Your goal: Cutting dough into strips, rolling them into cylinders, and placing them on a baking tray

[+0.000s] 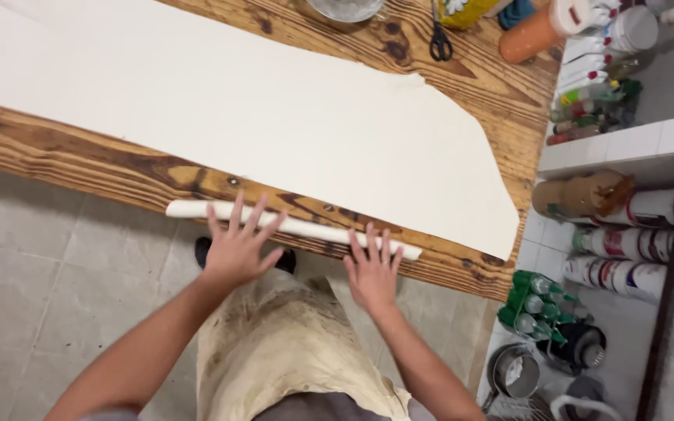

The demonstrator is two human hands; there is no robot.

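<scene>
A long thin roll of pale dough [306, 227] lies along the near edge of the wooden table [95, 160]. My left hand [237, 245] rests flat on its left part, fingers spread. My right hand [374, 269] presses flat on its right part, fingers apart. Neither hand grips it. Beyond the roll a wide flat sheet of the same pale dough [259, 117] covers much of the tabletop. I wear a stained cream apron [282, 351].
Black scissors [439, 39], a metal bowl [345, 9] and an orange bottle [536, 31] sit at the table's far end. To the right, tiled shelves [626, 144] hold bottles, cans [626, 242] and green-capped bottles [540, 304]. Grey floor tiles [40, 273] lie on the left.
</scene>
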